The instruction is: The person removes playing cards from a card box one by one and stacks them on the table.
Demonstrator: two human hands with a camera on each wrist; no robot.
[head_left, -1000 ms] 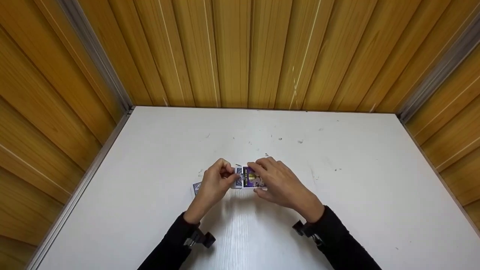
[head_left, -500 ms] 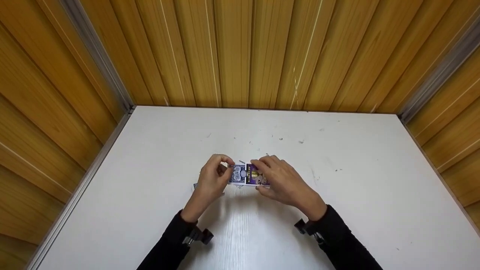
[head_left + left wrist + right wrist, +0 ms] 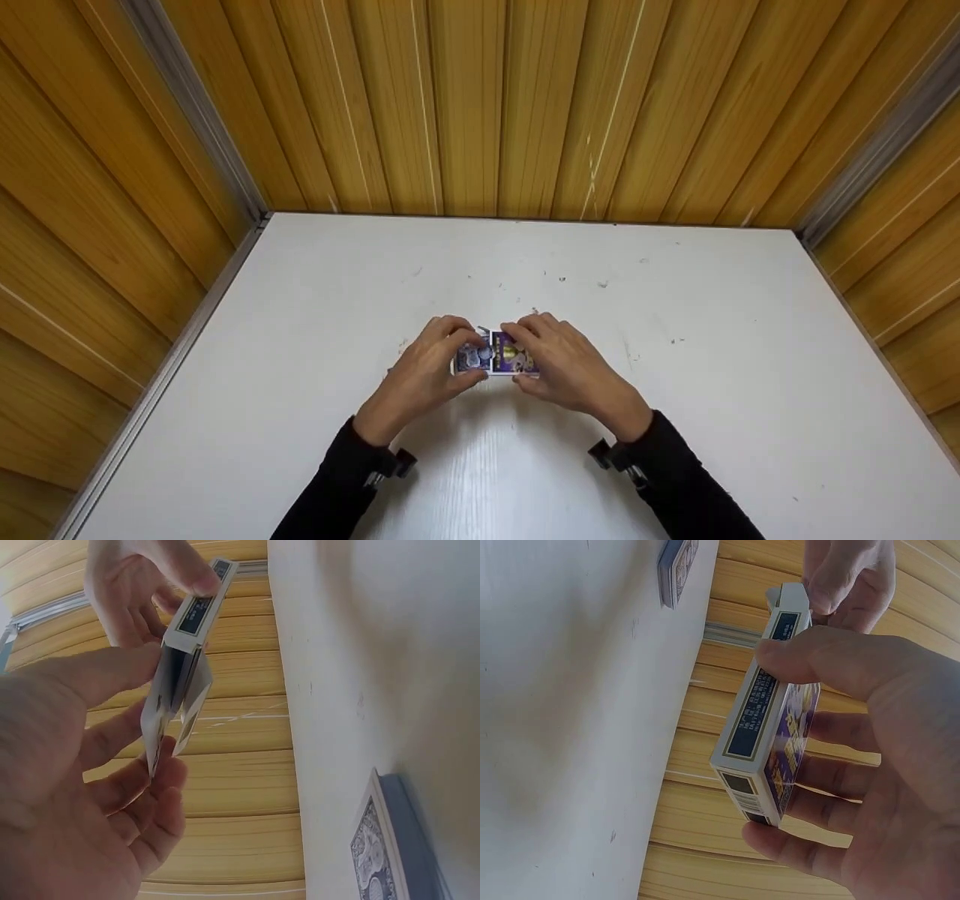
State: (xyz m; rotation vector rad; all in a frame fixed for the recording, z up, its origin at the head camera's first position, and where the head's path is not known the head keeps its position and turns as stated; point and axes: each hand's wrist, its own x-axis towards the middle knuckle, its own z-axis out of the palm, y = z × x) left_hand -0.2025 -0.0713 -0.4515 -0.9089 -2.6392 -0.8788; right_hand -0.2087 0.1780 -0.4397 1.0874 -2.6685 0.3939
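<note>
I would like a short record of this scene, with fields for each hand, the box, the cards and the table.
left hand: the left hand holds the open flap end of the card box
right hand: the right hand has its grip round the body of the card box
card box: the card box, purple and white, is held above the table, flap open
cards: a stack of cards lies on the table beside the left hand, backs up
table: white table with small marks, wooden walls round it

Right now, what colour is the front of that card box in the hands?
Mostly purple with yellow lettering, on the card box; the right wrist view shows it best.
</note>
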